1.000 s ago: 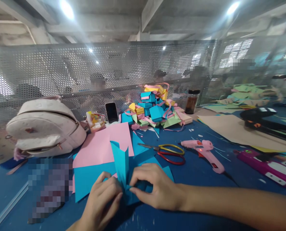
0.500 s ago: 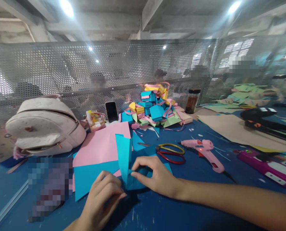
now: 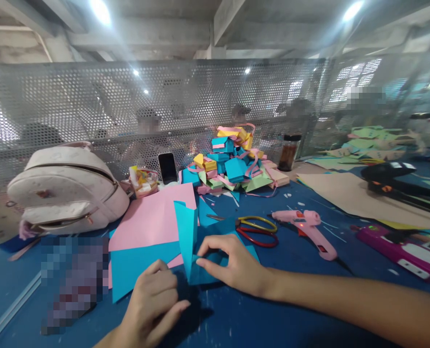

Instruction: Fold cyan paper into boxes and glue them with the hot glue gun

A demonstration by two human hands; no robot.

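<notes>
My right hand (image 3: 233, 266) pinches the edge of a folded blue paper (image 3: 186, 237) between thumb and forefinger. One narrow flap of that paper stands upright, and its wider part lies flat under my right hand. My left hand (image 3: 155, 299) is just left of the paper's near corner, apart from it. Its fingers are loosely bent, the thumb stands away from them, and nothing is in it. Behind and to the left lie a pink sheet (image 3: 157, 217) and a flat blue sheet (image 3: 138, 266).
Scissors (image 3: 256, 231) and a pink glue gun (image 3: 307, 227) lie to the right, near a purple power strip (image 3: 399, 253). A pile of folded paper pieces (image 3: 233, 164) rises at the back. A white backpack (image 3: 70, 188), a phone (image 3: 167, 168) and a bottle (image 3: 290, 152) stand along the mesh partition.
My left hand has drawn back a little from the blue paper, and its thumb has moved away from the fingers. My right hand keeps its pinch in the same place.
</notes>
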